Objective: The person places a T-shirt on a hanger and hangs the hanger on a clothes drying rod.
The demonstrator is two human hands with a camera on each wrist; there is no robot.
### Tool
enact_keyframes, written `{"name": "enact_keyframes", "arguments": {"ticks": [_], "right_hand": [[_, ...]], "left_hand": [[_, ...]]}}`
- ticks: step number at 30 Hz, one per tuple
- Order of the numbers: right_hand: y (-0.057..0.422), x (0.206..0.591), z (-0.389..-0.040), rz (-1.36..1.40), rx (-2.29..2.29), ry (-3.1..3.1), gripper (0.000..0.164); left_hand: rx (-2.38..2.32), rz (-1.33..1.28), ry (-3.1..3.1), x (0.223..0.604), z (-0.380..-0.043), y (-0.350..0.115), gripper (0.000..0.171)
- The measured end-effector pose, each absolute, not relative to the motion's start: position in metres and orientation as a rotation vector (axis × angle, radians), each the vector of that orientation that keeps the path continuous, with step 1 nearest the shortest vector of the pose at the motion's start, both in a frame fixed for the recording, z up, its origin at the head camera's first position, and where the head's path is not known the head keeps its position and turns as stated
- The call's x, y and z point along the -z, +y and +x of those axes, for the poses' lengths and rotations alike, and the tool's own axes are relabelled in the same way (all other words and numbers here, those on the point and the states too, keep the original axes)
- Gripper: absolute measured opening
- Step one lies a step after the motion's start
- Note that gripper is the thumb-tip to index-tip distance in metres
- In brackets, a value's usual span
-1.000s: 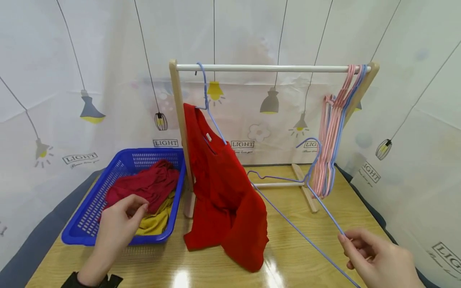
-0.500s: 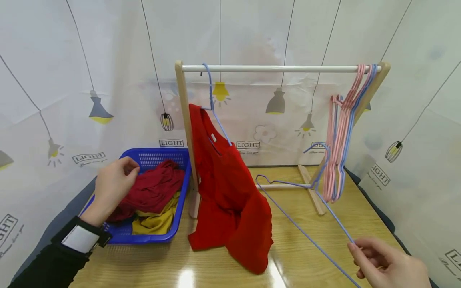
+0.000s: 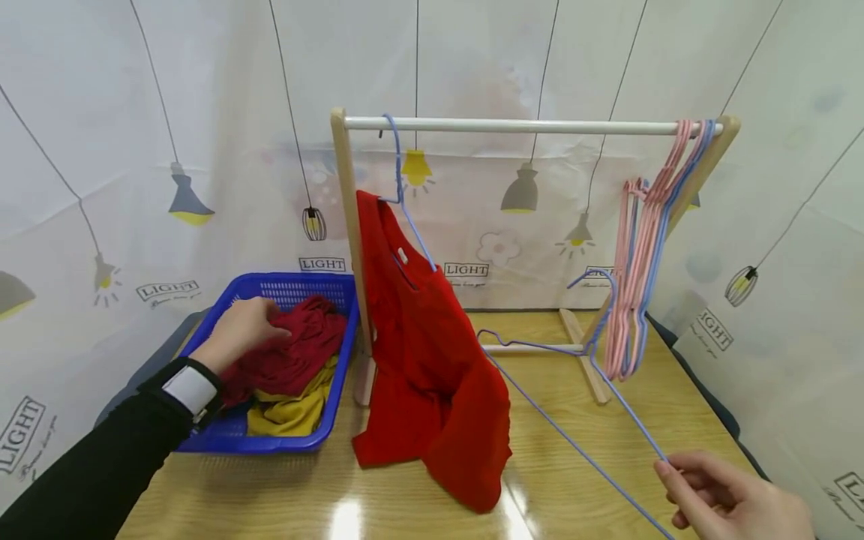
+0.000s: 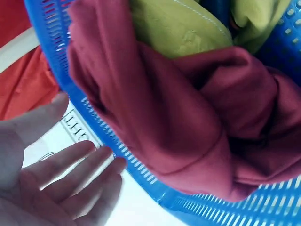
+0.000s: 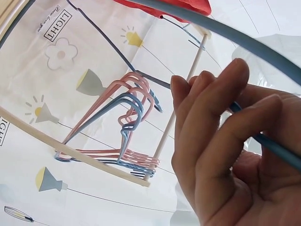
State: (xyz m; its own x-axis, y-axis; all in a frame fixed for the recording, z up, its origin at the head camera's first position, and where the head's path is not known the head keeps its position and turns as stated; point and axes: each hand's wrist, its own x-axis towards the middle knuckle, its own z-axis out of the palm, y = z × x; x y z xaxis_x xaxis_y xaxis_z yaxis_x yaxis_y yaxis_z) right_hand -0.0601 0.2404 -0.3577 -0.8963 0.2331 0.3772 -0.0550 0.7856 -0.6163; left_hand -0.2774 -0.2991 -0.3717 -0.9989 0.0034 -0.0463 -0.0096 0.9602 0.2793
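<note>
Over the blue basket [image 3: 322,442], my left hand [image 3: 248,330] reaches toward a dark red garment [image 3: 307,349]. In the left wrist view its fingers [image 4: 70,181] are spread and hold nothing, apart from the dark red cloth [image 4: 164,117]. A yellow garment [image 3: 290,415] lies beside the dark red one in the basket. At the lower right, my right hand [image 3: 736,495] pinches one side of a blue clothes hanger [image 3: 624,405], whose hook points up. In the right wrist view the hanger wire passes between the thumb and fingers of my right hand [image 5: 225,150].
A small clothes rack [image 3: 533,126] with a white bar stands on the wooden table [image 3: 418,502]. A bright red top [image 3: 432,375] hangs at its left on a blue hanger [image 3: 398,169]. Several pink and blue hangers [image 3: 637,262] hang at the right end.
My left hand has moved forward and right, over the basket and closer to the dark red garment. The right hand keeps its pinch on the hanger. The view has shifted slightly.
</note>
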Motion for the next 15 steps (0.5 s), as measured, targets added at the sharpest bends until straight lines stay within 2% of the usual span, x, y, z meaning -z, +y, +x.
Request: {"name": "enact_keyframes", "arguments": {"ticks": [5,8,11,15], "right_hand": [[0.239,0.358,-0.059,-0.14,-0.882,-2.539,0.004],[0.239,0.357,-0.059,-0.135,-0.865,-2.541,0.004],[0.239,0.356,-0.06,-0.128,-0.862,-2.542,0.004],[0.24,0.357,-0.06,-0.126,-0.876,-2.553,0.004]], "left_hand": [[-0.336,0.01,2.927,0.382,-0.286,-0.301,0.092],[-0.263,0.02,2.855,0.385,-0.286,-0.301,0.108],[-0.227,0.044,2.762,0.385,-0.282,-0.3,0.114],[-0.183,0.091,2.72,0.387,-0.276,-0.297,0.105]]}}
